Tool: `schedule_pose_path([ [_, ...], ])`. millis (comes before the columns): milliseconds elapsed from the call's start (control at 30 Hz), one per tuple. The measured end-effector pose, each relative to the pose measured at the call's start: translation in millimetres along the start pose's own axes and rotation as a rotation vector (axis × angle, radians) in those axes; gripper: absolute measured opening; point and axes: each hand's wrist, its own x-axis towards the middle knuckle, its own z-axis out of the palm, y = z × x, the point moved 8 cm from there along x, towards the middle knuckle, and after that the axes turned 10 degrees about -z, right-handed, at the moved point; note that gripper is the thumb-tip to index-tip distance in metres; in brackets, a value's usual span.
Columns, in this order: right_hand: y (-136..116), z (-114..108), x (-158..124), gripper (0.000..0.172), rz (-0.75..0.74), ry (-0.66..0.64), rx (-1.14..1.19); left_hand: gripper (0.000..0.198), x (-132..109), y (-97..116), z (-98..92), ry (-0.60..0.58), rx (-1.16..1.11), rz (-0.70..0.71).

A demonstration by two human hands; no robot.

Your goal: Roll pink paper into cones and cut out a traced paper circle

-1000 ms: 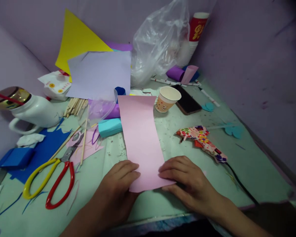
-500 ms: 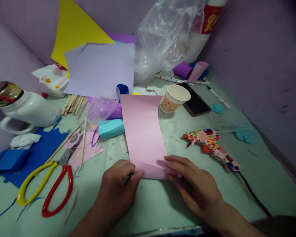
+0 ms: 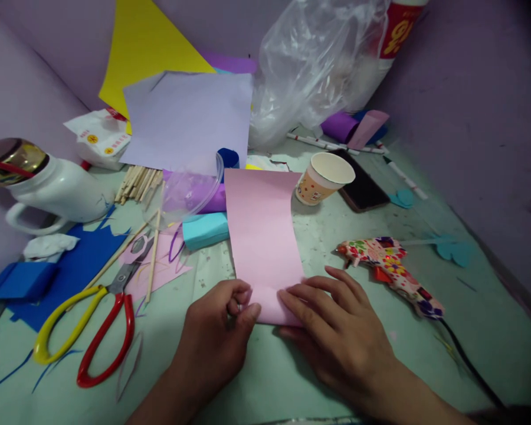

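A long pink paper strip [image 3: 262,233] lies on the green table [image 3: 292,378], running away from me. Its near end is folded over into a narrow flap. My left hand [image 3: 219,336] pinches the left corner of that fold between thumb and curled fingers. My right hand [image 3: 331,330] lies with fingers stretched flat, pressing on the folded end from the right.
Red-and-yellow scissors [image 3: 86,321] lie at the left beside wooden sticks [image 3: 153,254]. A floral glue gun [image 3: 389,265] with its black cord sits at the right. A paper cup [image 3: 324,177], phone [image 3: 360,189], teal block [image 3: 206,230], white jug [image 3: 48,189], plastic bag [image 3: 318,65] and coloured sheets crowd the back.
The near end of the pink strip has been folded up, so the strip looks shorter. My left hand went from flat to pinching; my right hand slid onto the fold.
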Motion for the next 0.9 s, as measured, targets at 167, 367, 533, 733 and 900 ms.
schedule_pose_path([
  [167, 1.3, 1.3, -0.4, 0.023, 0.054, -0.014, 0.047, 0.026, -3.9, -1.4, 2.3, -0.065, -0.020, 0.102],
  [367, 2.4, 2.4, 2.6, 0.019, 0.056, -0.035, 0.111, 0.030, -5.4, 2.5, 7.5, -0.118, -0.032, 0.186],
  [533, 12.6, 7.7, 7.9, 0.012, 0.140, -0.104, 0.281, 0.033, -5.0, -1.5, 6.3, -0.120, -0.038, 0.146],
  [733, 25.0, 20.1, 11.2, 0.013, 0.229, -0.235, 0.497, 0.036, -4.2, -4.3, 7.8, -0.125, -0.056, 0.118],
  [900, 27.7, 22.9, 10.9, 0.012, 0.253, -0.301, 0.482, 0.031, -1.9, -5.5, 7.1, -0.120, -0.050, 0.080],
])
